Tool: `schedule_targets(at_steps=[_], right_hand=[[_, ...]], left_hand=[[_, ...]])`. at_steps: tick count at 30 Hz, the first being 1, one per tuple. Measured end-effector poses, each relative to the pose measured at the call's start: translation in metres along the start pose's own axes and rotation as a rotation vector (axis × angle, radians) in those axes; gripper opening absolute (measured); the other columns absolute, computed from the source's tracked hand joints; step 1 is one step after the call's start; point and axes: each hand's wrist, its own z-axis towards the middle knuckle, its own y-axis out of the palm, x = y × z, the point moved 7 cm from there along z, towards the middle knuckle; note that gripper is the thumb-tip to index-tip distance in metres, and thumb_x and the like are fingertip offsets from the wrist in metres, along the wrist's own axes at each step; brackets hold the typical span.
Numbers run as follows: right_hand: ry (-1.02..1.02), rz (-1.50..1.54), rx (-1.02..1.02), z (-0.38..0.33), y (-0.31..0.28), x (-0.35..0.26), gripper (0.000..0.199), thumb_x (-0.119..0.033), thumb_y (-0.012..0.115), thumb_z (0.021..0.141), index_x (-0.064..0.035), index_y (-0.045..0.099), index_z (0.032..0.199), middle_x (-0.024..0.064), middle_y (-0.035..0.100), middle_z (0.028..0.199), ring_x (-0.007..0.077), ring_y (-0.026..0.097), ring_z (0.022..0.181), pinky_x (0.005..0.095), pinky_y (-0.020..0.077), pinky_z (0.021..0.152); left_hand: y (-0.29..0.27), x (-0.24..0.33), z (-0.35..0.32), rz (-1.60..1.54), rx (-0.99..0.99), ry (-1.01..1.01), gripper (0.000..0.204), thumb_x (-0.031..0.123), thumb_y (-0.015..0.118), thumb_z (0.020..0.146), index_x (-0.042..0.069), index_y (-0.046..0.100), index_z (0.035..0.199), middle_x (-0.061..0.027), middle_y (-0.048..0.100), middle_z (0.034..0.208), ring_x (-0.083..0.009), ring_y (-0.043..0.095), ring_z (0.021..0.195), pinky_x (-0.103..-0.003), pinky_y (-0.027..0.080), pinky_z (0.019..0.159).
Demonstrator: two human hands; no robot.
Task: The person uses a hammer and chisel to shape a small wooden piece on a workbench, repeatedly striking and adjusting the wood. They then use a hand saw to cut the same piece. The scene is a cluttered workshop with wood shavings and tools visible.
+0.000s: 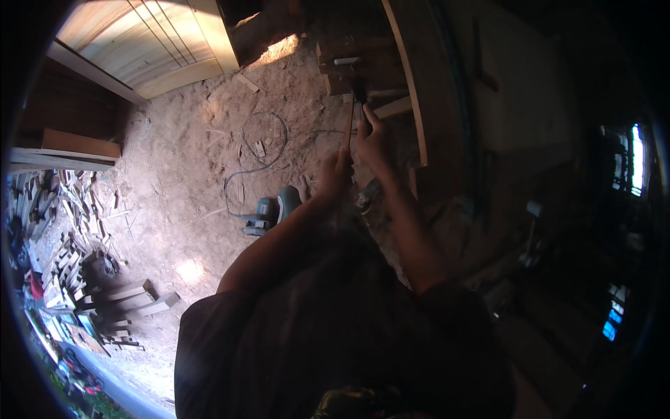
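My left hand (pixel 336 172) is closed around the near end of a thin reddish-brown wooden stick (pixel 349 122), which points away from me. Just to its right, my right hand (pixel 371 136) grips a slim hand tool (pixel 359 92) with a dark far part; its exact kind is lost in shadow. The tool and the stick lie almost side by side, and I cannot tell whether they touch. Beyond their far ends stands a dark wooden block (pixel 340 85) with a small pale cylindrical object (pixel 345 61) on top.
A corded power tool (pixel 259 215) rests on the dusty floor, its dark cable (pixel 285 133) looping ahead. A pale wooden panel (pixel 153 45) stands far left. Wood offcuts (pixel 73 269) are heaped at left, near cut beams (pixel 143 299). A long board edge (pixel 412 84) runs along my right.
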Motion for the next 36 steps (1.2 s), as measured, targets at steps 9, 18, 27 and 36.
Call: schedule_targets(at_steps=[9, 18, 27, 36], right_hand=[[-0.029, -0.022, 0.009, -0.002, 0.000, 0.008, 0.052, -0.031, 0.051, 0.105, -0.0082, 0.052, 0.151, 0.0259, 0.065, 0.132, 0.0409, 0.063, 0.124, 0.0461, 0.0504, 0.104], [-0.104, 0.004, -0.078, -0.056, -0.018, -0.015, 0.050, -0.027, 0.052, 0.104, -0.0052, 0.053, 0.150, 0.0269, 0.068, 0.129, 0.0371, 0.068, 0.121, 0.0397, 0.0542, 0.098], [-0.029, 0.027, -0.084, -0.049, -0.020, -0.012, 0.050, -0.028, 0.050, 0.105, -0.0070, 0.053, 0.150, 0.0267, 0.063, 0.137, 0.0386, 0.061, 0.129, 0.0400, 0.0502, 0.104], [0.192, 0.002, -0.157, -0.030, -0.014, -0.003, 0.050, -0.025, 0.053, 0.105, -0.0089, 0.052, 0.152, 0.0266, 0.062, 0.139, 0.0374, 0.059, 0.133, 0.0412, 0.0495, 0.105]], left_hand=[[0.002, 0.004, -0.002, 0.101, 0.085, 0.036, 0.039, 0.047, 0.056, 0.106, 0.010, 0.059, 0.093, 0.0024, 0.051, 0.070, -0.0087, 0.049, 0.052, -0.027, 0.040, 0.045], [0.008, 0.012, -0.008, -0.006, 0.085, -0.152, 0.055, 0.054, 0.048, 0.106, 0.002, 0.065, 0.100, -0.0062, 0.058, 0.075, -0.0160, 0.056, 0.065, -0.033, 0.046, 0.058], [0.011, 0.006, 0.000, -0.092, 0.091, -0.097, 0.046, 0.051, 0.052, 0.106, 0.008, 0.061, 0.091, -0.0021, 0.055, 0.074, -0.0118, 0.052, 0.061, -0.029, 0.042, 0.054], [0.008, -0.001, 0.006, -0.018, 0.073, -0.070, 0.041, 0.050, 0.051, 0.107, 0.012, 0.059, 0.093, 0.0024, 0.052, 0.072, -0.0090, 0.049, 0.054, -0.026, 0.040, 0.047]])
